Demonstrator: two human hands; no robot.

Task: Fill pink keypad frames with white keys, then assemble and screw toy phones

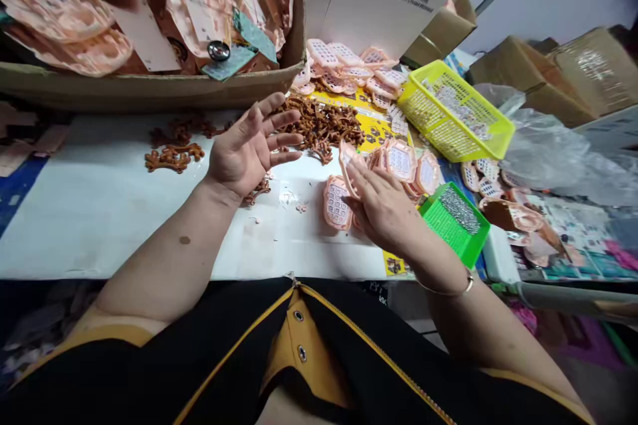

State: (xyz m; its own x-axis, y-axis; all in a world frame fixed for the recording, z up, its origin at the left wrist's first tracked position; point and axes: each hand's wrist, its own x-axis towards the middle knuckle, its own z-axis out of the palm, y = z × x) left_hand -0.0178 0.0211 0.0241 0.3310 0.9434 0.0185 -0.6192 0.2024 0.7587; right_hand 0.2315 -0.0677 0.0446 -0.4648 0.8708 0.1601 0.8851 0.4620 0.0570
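White table (114, 226) fills the space before the person, with a carton (199, 91) of pink parts at the back left and a yellow basket (427, 110) at the back right, beyond a green tray (443, 231) of small metal pieces. Fingers spread and palm empty, the left hand (246, 149) hovers near the brown parts (323, 123). Meanwhile, the right hand (386, 206) grasps a tilted pink shell (345, 161) just beside a keypad shell (337, 204) lying on the tabletop.

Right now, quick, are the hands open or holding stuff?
Left hand: open, holding nothing.
Right hand: closed, holding a pink piece.
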